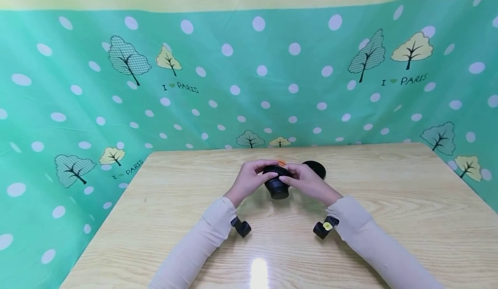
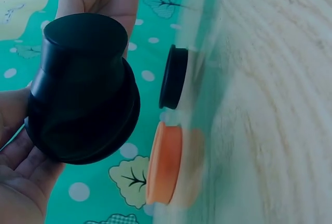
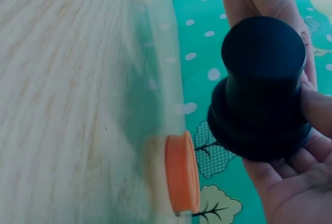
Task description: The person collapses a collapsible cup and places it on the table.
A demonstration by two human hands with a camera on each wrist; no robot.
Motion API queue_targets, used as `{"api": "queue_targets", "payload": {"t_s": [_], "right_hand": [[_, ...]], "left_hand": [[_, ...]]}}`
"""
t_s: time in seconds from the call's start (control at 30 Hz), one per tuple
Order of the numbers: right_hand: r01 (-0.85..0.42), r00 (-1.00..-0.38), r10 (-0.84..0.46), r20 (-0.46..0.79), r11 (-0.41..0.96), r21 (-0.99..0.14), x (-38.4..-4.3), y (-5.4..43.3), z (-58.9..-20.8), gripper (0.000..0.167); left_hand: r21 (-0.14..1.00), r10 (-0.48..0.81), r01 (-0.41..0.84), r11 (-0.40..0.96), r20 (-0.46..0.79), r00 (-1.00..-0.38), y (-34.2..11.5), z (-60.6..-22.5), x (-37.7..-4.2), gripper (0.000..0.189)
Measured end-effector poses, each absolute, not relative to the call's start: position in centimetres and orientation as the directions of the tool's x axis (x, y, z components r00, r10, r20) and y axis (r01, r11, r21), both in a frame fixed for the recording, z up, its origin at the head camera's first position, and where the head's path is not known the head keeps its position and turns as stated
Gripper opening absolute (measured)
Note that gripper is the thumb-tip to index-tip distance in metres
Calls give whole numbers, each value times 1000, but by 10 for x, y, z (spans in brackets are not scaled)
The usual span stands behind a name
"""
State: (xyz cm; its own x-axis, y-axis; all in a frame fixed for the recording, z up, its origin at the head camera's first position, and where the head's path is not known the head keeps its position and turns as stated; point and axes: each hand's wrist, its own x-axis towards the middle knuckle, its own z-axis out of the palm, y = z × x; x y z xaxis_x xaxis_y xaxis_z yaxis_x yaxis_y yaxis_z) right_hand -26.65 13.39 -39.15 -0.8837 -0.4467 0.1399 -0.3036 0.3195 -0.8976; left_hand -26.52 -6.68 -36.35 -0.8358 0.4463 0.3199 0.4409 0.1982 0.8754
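Observation:
Both hands hold one black stepped cylinder above the table, its narrow flat end turned down and toward me. My left hand grips the wide rim from the left, thumb in front and fingers behind. From the other side my right hand pinches the same rim. In the left wrist view the black cylinder shows a flat round end and a flared, wider part. An orange round lid-like piece and a black round one stand on the table behind the hands.
The black round piece lies beyond my right hand, and the orange one is mostly hidden behind the hands. A green dotted curtain hangs along the far edge of the wooden table. Each wrist wears a small black camera.

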Motion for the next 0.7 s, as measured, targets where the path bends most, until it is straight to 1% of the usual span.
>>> {"api": "queue_targets", "payload": {"t_s": [0.1, 0.27, 0.37, 0.5, 0.6, 0.7], "right_hand": [[-298, -885, -442, 147, 295, -908, -266, 134, -391, 25], [-267, -898, -415, 147, 246, -932, -263, 135, -391, 27], [-229, -914, -381, 140, 199, -953, -260, 135, -393, 28], [-207, -932, -329, 151, 144, -968, -258, 137, -394, 32], [-201, -941, -302, 155, 126, -971, -258, 137, -396, 33], [-202, -944, -288, 161, 117, -972, -258, 137, -398, 32]], "left_hand": [[880, 476, 439, 184, 311, -823, -70, -364, -267, 31], [890, 547, 433, 143, 293, -784, -74, -364, -269, 33], [918, 569, 380, 114, 253, -782, -76, -364, -270, 36], [944, 578, 324, 69, 227, -784, -78, -377, -282, 40], [946, 594, 320, 53, 228, -771, -80, -387, -290, 42], [939, 606, 338, 61, 234, -760, -80, -388, -290, 44]]}}
